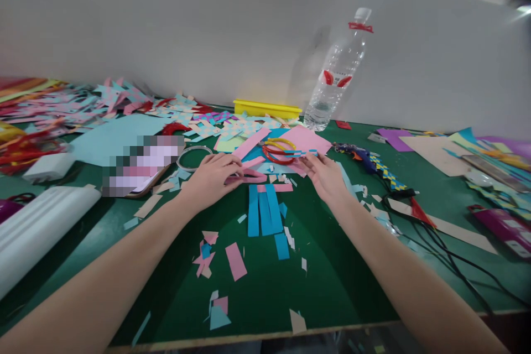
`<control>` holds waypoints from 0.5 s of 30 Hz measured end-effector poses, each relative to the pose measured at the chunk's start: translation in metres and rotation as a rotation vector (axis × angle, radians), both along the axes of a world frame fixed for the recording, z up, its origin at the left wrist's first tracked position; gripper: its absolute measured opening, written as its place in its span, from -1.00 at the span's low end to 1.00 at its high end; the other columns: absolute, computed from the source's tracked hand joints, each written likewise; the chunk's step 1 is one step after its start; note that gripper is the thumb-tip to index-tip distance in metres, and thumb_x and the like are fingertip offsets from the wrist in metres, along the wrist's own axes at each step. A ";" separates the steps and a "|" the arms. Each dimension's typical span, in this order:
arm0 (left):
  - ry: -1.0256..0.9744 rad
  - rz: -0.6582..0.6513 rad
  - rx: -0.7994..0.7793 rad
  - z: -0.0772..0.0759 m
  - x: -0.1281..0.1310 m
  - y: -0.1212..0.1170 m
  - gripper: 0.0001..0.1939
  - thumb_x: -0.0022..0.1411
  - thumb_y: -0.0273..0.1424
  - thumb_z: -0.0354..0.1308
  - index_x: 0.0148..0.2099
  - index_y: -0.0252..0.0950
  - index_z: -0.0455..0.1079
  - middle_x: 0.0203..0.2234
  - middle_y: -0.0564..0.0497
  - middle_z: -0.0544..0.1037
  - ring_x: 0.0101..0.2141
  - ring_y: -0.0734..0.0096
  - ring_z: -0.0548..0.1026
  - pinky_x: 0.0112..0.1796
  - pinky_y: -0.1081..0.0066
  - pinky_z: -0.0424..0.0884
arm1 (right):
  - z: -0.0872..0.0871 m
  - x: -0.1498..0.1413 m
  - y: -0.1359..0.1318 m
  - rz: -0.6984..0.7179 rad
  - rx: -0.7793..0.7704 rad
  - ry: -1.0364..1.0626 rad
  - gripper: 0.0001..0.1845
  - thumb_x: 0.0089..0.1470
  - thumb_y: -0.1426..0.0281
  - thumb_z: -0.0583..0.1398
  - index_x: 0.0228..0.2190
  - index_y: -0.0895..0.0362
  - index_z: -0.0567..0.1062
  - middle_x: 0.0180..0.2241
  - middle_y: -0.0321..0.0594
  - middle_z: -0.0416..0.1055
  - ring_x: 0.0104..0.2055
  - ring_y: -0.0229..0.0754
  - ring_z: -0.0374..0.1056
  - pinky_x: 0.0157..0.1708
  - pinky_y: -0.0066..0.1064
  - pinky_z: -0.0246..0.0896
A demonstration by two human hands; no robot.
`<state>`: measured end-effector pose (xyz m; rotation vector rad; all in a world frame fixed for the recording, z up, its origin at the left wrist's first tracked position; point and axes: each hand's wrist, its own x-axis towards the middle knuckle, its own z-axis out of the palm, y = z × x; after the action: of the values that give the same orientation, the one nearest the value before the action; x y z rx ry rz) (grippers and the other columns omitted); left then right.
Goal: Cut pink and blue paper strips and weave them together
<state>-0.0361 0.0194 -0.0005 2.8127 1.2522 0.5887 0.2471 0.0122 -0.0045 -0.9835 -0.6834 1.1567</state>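
Note:
My left hand (218, 174) is closed, its fingertips pinching a folded pink paper strip (254, 179). To the right, my right hand (326, 174) holds a small blue-and-pink paper strip (302, 152) between thumb and fingers. Red and yellow rings (280, 150) lie between the hands; I cannot tell what they belong to. Just below them, blue paper strips (265, 213) hang side by side from a pink cross strip (284, 188). Behind the hands lies a pink paper sheet (305, 139).
A clear bottle (332, 83) leans against the wall by a yellow tray (267, 109). On the left are a phone (145, 168), a silver tape ring (193, 159) and a white roll (45, 227). Black cables (448, 254) cross the right side. Paper scraps (236, 261) litter the green table.

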 end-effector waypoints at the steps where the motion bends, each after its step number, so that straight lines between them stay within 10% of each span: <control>1: -0.008 0.004 -0.006 0.000 0.000 0.000 -0.78 0.30 -0.30 0.00 -0.16 -0.18 0.46 -0.05 -0.04 0.44 0.02 0.11 0.34 0.04 -0.01 0.17 | 0.000 0.000 0.000 0.002 -0.004 -0.001 -0.74 -0.17 0.45 0.39 -0.43 0.16 0.42 -0.39 -0.26 0.49 -0.27 -0.24 0.49 -0.06 -0.35 0.44; 15: -0.027 -0.007 0.077 -0.002 -0.002 0.001 -0.81 0.30 -0.31 0.01 -0.26 -0.20 0.43 -0.12 -0.02 0.49 -0.06 0.20 0.40 0.03 0.09 0.18 | -0.005 0.005 0.003 -0.027 -0.056 0.010 -0.80 -0.11 0.46 0.36 -0.44 0.18 0.43 -0.43 -0.21 0.51 -0.35 -0.25 0.49 -0.19 -0.41 0.50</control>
<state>-0.0380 0.0206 -0.0028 2.8592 1.2405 0.6876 0.2517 0.0156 -0.0097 -1.0306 -0.6310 1.1619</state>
